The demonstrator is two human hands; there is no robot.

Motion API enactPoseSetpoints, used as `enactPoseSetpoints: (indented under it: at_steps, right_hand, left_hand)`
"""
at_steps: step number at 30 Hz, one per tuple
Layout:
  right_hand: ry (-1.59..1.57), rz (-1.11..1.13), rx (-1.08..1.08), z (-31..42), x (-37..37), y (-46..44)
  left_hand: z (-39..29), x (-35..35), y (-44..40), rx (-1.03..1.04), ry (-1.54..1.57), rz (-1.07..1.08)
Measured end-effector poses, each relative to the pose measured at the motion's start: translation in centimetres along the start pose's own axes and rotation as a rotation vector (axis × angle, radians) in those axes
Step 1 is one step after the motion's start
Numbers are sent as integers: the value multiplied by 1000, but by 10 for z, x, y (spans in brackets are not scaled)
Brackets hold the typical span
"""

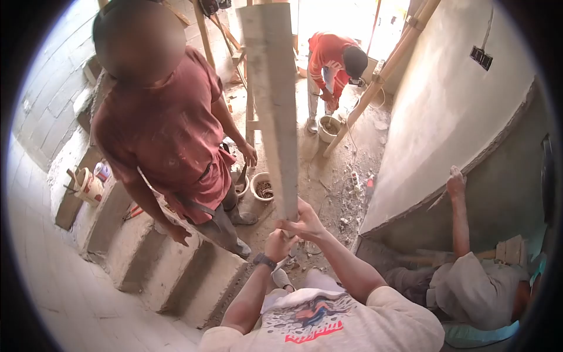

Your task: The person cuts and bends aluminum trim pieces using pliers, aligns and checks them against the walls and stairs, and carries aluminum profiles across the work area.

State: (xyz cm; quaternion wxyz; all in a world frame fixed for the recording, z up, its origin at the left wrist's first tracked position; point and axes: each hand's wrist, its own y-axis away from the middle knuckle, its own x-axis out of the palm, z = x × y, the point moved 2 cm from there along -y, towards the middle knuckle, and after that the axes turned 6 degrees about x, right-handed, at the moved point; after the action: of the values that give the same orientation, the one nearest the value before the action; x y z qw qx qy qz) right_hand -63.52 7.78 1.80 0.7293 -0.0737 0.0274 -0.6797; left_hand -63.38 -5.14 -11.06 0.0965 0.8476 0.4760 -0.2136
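A long, flat grey board [272,105], its exact material unclear, stands upright in front of me and reaches near the top of the view. My left hand [275,245], with a dark watch at the wrist, is closed around its lower end. Just above, my right hand [306,222] grips the same board, the thumb lying across it. The two hands touch or nearly touch, and part of the fingers is hidden behind the board.
Left, a person in a red shirt [167,123] stands beside concrete steps [170,276]. Another bends over a bucket [328,129] near a slanting pole [375,82]. A third person's hand [455,180] touches the plastered wall's lower edge [428,196]. Rubble [352,199] and a bucket [262,188] occupy the floor.
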Motion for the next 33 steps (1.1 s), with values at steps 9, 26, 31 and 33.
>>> enactPoseSetpoints:
  at_steps: [9, 26, 31, 33]
  right_hand:
    - [76, -237, 177, -56, -37, -68]
    - [395, -828, 73, -124, -323, -249]
    - [184, -768, 129, -142, -381, -310]
    - [284, -787, 103, -147, -396, -336]
  left_hand:
    - [50, 2, -88, -45, 95, 28]
    - [83, 47, -404, -126, 1, 213]
    - [18, 43, -506, -74, 157, 219]
    - [-4, 38, -542, 5, 222, 236]
